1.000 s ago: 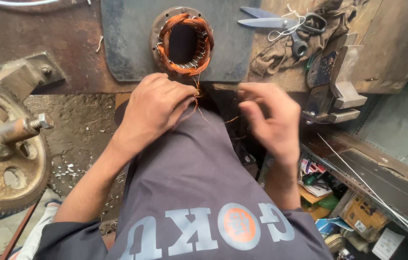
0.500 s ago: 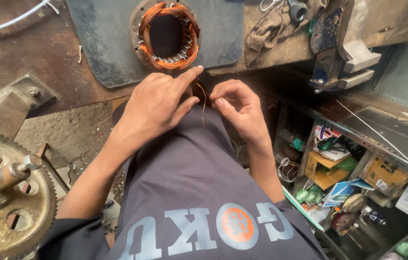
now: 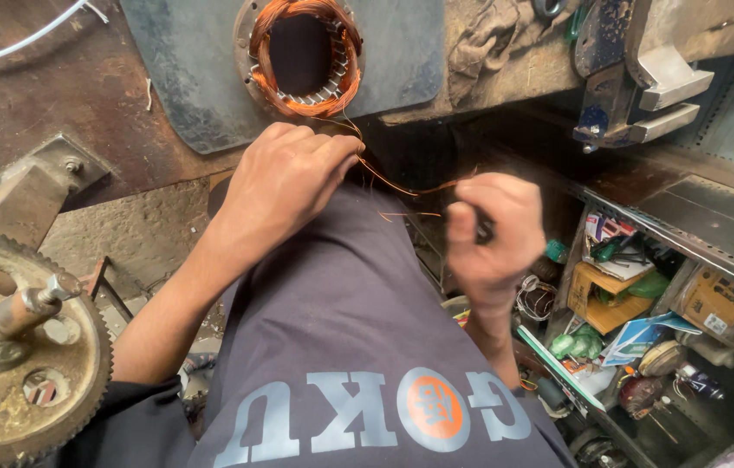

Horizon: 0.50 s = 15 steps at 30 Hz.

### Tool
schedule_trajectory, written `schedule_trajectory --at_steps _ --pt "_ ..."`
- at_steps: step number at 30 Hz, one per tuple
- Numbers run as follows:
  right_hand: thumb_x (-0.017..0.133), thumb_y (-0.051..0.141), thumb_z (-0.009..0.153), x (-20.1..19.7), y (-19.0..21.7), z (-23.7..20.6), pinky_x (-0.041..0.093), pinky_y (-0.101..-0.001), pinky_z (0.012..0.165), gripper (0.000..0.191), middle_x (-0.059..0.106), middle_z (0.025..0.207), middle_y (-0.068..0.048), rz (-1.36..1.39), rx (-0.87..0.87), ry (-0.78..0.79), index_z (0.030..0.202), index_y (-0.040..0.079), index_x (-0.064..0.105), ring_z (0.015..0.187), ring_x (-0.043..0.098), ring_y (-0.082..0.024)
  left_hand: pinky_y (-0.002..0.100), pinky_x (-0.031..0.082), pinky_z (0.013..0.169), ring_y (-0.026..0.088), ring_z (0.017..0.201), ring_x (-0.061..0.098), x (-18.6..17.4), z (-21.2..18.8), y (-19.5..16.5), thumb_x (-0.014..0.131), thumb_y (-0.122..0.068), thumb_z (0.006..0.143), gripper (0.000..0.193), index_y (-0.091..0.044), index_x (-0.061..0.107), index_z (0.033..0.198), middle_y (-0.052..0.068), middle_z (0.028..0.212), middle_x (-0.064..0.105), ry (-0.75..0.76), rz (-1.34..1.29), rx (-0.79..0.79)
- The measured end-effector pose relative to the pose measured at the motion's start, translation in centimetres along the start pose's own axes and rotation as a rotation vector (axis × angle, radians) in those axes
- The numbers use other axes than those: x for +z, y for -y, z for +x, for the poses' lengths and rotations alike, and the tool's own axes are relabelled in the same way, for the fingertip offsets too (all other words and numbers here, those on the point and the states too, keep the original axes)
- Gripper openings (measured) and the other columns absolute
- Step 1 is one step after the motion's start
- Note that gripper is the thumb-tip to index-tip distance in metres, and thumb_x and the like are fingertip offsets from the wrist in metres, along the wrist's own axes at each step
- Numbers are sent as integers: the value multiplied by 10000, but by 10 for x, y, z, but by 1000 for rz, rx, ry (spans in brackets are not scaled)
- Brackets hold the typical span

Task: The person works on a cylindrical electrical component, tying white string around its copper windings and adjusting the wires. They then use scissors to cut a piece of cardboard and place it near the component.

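Observation:
A round motor stator [image 3: 302,54] wound with copper coils lies on a grey mat [image 3: 185,61] at the bench's top centre. A thin copper wire [image 3: 402,188] runs from the stator down between my hands. My left hand [image 3: 285,178] pinches the wire just below the stator. To its right, my right hand [image 3: 493,230] is closed in a fist around the wire's other end and a small dark object that I cannot identify. Both hands hover over my lap, which is covered by a dark shirt.
A large rusty gear wheel [image 3: 12,347] with a shaft stands at the lower left. A blue bench vise [image 3: 636,74] sits at the top right beside a dirty rag [image 3: 493,39]. Cluttered shelves [image 3: 662,303] with boxes and small parts fill the lower right.
My right hand has moved right and closed into a fist, drawing the copper wire taut away from my left hand. The view has shifted downward, so the stator sits higher in the frame.

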State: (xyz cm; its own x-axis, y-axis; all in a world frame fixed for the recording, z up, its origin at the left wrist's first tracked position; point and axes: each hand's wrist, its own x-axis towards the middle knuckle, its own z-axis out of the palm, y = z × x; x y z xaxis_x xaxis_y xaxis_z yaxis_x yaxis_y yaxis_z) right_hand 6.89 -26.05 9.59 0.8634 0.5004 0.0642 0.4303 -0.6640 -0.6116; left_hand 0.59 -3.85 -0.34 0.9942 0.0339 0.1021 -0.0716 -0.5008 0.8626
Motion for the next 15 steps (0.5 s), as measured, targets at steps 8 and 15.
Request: schedule_trajectory --at_steps 8,15 --pt "747 87 1049 73 -13 21 586 -286 806 180 746 1093 -89 313 131 229 1210 23 698 910 715 -187 432 493 923 311 985 648 -2 -4 -3 700 -105 946 254 -31 653 1184 113 1028 714 -110 -110 3" --pt "676 233 1031 88 -51 5 452 -204 506 191 695 848 -55 1317 886 368 1082 54 634 603 626 -80 405 541 826 279 851 690 1 -5 6 711 -103 984 172 -92 701 1156 83 942 731 -3 -344 -215"
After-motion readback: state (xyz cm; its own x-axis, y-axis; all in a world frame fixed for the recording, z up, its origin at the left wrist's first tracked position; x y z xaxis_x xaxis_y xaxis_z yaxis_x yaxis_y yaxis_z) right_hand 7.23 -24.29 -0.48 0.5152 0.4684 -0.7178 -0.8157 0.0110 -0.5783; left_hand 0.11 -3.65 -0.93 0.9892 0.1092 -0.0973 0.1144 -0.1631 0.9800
